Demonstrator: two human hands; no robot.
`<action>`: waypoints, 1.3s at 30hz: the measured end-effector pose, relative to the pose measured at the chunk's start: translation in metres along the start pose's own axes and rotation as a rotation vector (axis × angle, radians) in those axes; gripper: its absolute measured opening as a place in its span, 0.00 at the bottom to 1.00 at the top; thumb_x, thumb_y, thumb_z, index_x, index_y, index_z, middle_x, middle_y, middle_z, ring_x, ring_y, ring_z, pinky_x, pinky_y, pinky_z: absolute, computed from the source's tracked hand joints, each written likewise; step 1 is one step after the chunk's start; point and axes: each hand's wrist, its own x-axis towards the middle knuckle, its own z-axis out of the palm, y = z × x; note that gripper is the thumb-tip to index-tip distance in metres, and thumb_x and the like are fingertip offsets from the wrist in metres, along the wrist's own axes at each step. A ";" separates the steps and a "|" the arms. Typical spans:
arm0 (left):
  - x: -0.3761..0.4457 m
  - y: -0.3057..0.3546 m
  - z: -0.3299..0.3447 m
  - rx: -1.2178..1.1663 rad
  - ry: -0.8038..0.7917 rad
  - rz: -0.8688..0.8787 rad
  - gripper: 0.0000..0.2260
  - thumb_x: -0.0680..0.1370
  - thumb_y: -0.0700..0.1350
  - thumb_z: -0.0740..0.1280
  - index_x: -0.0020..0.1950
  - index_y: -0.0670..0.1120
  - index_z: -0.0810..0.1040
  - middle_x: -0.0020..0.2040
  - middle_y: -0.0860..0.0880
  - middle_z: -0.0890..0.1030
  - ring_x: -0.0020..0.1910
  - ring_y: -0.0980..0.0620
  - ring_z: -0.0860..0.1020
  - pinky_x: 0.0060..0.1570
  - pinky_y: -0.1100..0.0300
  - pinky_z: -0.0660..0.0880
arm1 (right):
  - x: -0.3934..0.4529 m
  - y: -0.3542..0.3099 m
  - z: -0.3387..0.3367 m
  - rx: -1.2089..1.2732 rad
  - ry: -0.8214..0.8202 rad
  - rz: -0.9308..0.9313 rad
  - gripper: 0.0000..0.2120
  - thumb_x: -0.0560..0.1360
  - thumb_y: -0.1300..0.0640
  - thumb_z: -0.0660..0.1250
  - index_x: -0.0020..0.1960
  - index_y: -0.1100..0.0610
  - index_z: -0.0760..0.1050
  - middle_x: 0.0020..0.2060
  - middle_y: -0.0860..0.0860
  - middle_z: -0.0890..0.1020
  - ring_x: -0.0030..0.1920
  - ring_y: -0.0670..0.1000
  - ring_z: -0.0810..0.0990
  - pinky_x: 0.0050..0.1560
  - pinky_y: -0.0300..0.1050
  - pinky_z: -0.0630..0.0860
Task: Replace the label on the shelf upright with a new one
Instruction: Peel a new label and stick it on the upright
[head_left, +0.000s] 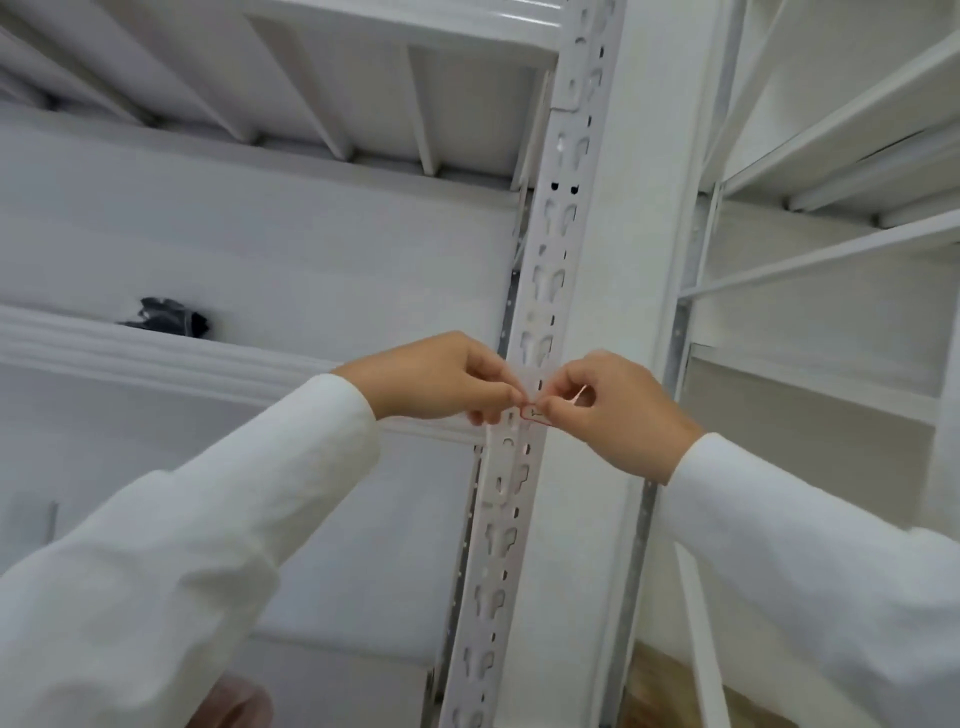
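A white slotted shelf upright (550, 249) runs from top to bottom through the middle of the view. A small white label with a red border (533, 413) lies against the upright at hand height. My left hand (441, 376) pinches the label's left end with thumb and forefinger. My right hand (618, 405) pinches its right end, and a thin white strip sticks up between those fingers. Most of the label is hidden under my fingertips. Both arms wear white sleeves.
White metal shelves (156, 353) extend left of the upright, with a dark object (171, 318) lying on one. Another white shelf unit (831, 249) stands to the right. Wooden floor (660, 686) shows at the bottom.
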 end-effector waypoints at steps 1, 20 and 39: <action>0.001 0.001 -0.001 -0.010 0.001 -0.006 0.06 0.74 0.49 0.66 0.43 0.56 0.83 0.35 0.55 0.81 0.37 0.58 0.79 0.51 0.62 0.74 | 0.001 0.002 -0.002 0.012 0.002 0.010 0.08 0.72 0.51 0.67 0.34 0.46 0.76 0.35 0.42 0.74 0.34 0.42 0.72 0.36 0.36 0.67; 0.051 -0.029 0.011 -0.450 0.242 -0.067 0.11 0.78 0.45 0.61 0.55 0.46 0.81 0.43 0.51 0.83 0.42 0.56 0.79 0.38 0.70 0.72 | 0.038 0.015 0.003 0.157 0.077 0.083 0.08 0.73 0.61 0.65 0.40 0.49 0.77 0.33 0.45 0.78 0.33 0.44 0.74 0.34 0.37 0.68; 0.054 -0.031 0.010 -0.453 0.213 -0.060 0.09 0.77 0.41 0.61 0.52 0.50 0.79 0.43 0.52 0.81 0.45 0.55 0.78 0.38 0.71 0.71 | 0.043 0.004 0.010 0.098 0.133 0.226 0.16 0.72 0.58 0.67 0.51 0.54 0.60 0.41 0.52 0.79 0.42 0.54 0.77 0.34 0.42 0.69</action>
